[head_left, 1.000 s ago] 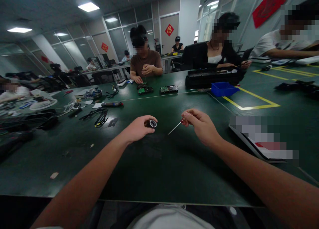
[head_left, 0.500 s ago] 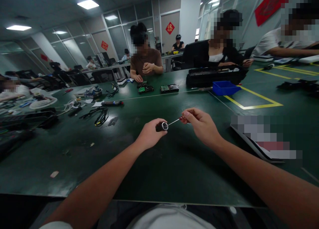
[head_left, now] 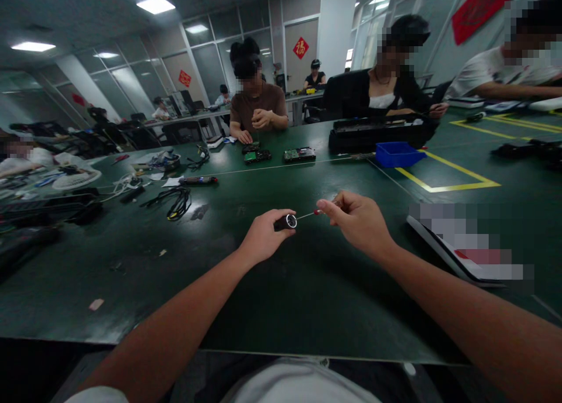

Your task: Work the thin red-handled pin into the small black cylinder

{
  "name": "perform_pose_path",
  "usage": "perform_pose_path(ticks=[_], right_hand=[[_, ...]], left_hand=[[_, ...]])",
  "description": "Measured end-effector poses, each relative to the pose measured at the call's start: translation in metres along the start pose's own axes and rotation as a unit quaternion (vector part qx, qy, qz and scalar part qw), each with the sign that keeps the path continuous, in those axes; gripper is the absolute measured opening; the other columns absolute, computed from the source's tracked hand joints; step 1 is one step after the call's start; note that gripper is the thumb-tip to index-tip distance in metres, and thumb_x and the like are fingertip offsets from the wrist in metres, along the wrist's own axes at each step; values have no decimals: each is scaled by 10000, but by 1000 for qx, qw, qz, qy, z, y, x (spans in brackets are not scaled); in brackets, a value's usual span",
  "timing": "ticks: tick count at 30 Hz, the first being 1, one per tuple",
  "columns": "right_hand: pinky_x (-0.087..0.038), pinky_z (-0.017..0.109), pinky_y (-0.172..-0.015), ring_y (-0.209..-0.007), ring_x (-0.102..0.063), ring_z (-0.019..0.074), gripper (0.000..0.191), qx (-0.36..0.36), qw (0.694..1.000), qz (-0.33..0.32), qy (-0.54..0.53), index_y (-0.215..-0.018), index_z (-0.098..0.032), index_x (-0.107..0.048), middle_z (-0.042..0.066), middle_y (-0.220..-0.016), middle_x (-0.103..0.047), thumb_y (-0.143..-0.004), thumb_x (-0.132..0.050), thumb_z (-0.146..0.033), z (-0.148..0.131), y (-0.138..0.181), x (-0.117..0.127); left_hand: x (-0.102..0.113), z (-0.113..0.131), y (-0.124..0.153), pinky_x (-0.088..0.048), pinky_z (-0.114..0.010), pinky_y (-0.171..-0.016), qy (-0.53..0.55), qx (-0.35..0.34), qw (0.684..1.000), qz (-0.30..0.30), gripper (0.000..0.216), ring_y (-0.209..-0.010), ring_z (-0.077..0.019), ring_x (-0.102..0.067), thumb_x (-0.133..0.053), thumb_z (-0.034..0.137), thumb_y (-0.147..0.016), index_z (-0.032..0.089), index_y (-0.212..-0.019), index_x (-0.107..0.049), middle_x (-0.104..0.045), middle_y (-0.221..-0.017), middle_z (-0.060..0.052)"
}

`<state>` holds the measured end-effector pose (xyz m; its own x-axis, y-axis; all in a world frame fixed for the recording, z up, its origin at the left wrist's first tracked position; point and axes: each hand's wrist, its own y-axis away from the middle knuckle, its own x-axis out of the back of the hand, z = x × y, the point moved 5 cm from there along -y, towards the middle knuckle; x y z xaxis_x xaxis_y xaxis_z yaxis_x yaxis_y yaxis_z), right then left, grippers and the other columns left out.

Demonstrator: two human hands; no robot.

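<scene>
- You are sitting at the near edge of a wide dark green tabletop (head_left: 272, 298), with both forearms stretching out over its middle.
- Three people are sitting along the far edge; the person in a brown shirt (head_left: 257, 107) is keeping both hands close together above some green circuit boards (head_left: 299, 154).
- A long black case (head_left: 377, 135) is lying along the far edge toward the right, and a blue bin (head_left: 396, 155) is sitting just in front of it, beside a rectangle of yellow tape (head_left: 456, 178).
- A flat white and black device (head_left: 456, 257) is lying near the right edge of the tabletop, well apart from your hands.
- A tangle of black cables (head_left: 175, 203) is resting toward the left, partway between the near and far edges.
- Your right hand (head_left: 357, 221) is pinching the red handle end of a thin screwdriver (head_left: 309, 214) between thumb and fingertips, with the other fingers curling in.
- Your left hand (head_left: 263, 236) is closing around a small black cylinder (head_left: 285, 221), holding it above the middle of the tabletop with its shiny round end facing toward your right hand.
- The screwdriver's thin metal shaft is pointing left, and its tip is meeting the cylinder's shiny end; whether it is actually going in is too small to tell.
</scene>
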<state>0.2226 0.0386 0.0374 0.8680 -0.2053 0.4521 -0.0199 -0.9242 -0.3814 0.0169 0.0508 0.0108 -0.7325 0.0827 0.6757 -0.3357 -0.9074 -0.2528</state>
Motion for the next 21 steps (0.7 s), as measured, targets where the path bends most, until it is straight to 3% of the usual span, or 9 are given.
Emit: perform_pose_path(ticks=[8,14,21], right_hand=[[-362,292,-508,-523,-537,143,376,28,999,-29,2,-728,-194,-657,8,-590,-640,-830,-668,-556,-2,0,-4],[-455,325,-618,-682,-643,187,267,47,997,-55,-9,-863,-195,-691,36,-746,-714,-844,-677,-460,-6,1,-5],[-475,351,-691,-791,-654,206,162,81,993,-89,-7,-984,-239,-656,41,-891,-726,-917,-581,-365,-7,3,-9]], left_hand=[[0,-2,-1,-465,-354,-949,-7,-8,1000,-2,419,-1034,-205,-641,-749,139,-794,229,-1199,-694,-708,-1131,-38],[0,-2,-1,-463,-359,-961,-9,-6,1000,0,407,-1059,-211,-639,-749,136,-793,227,-1187,-700,-708,-1155,-45],[2,-2,0,-460,-371,-968,-10,-10,1000,-1,405,-1083,-215,-631,-734,160,-813,231,-1209,-688,-698,-1183,-50]])
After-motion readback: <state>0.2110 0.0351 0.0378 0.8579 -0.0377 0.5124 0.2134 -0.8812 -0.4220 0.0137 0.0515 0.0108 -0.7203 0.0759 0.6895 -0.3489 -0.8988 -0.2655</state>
